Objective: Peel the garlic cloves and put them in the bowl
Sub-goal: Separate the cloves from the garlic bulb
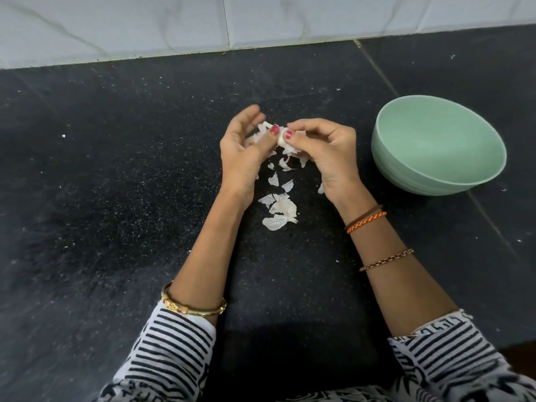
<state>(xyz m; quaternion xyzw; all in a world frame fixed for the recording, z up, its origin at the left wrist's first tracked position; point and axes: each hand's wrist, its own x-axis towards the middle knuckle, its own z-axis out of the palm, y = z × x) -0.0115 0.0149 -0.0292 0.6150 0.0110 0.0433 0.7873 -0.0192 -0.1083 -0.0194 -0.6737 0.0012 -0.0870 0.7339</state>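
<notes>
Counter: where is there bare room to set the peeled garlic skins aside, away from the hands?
The dark counter left of the left hand is bare apart from specks. So is the strip by the wall. It is crowded between both wrists, where skins lie, and right of the right hand, by the bowl.

A black speckled stone countertop [121, 175] carries everything, with a thin seam running diagonally across its right part and a pale marbled wall meeting its far edge. A mint-green bowl [412, 181] stands on it at the right, straddling that seam. White garlic skins [280, 208] lie scattered near the middle, and tiny white flecks dot the surface.
</notes>
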